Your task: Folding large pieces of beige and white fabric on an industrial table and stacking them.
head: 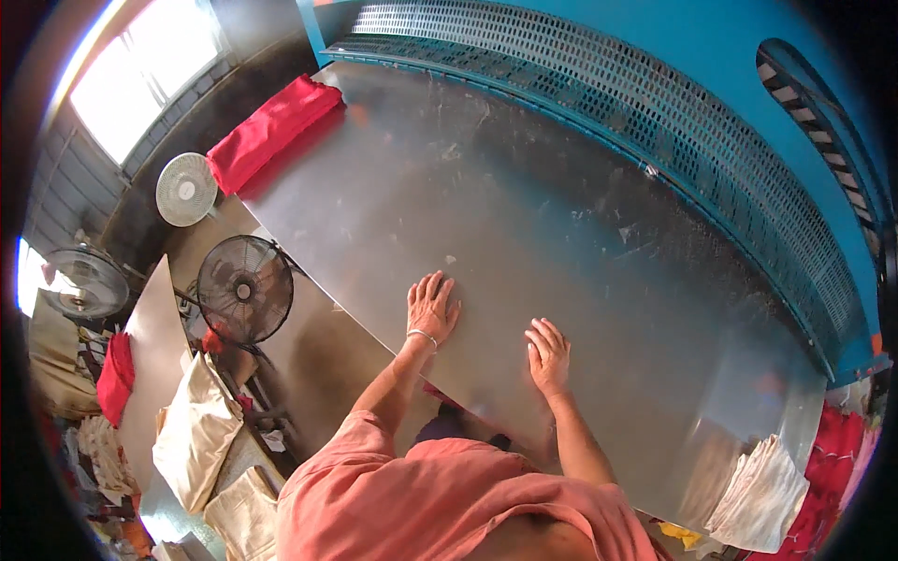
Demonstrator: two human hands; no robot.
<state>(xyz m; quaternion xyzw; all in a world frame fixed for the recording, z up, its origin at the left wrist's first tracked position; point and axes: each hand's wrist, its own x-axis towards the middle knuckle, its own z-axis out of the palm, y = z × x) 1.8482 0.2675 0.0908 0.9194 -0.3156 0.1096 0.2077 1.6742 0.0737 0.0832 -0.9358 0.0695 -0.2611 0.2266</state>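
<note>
Before me stretches a wide sheet-metal table (pixel 596 280) with a dull, scuffed sheen. My left hand (pixel 431 308), a pale bangle at its wrist, lies spread palm down close to the table's near edge. Farther right, my right hand (pixel 549 357) is over the metal with its fingers slightly bent; whether it touches cannot be told. Neither hand holds anything. A stack of folded red cloth (pixel 277 133) rests at the table's far left end. At the near right corner lies a pile of white cloth (pixel 759 494).
A blue machine (pixel 631 42) with a perforated metal guard (pixel 631 98) runs along the table's far side. To the left stand a black fan (pixel 244 291) and a white fan (pixel 186 189). Cream cloth bundles (pixel 196 435) lie lower left. Red fabric (pixel 828 463) sits beyond the right end.
</note>
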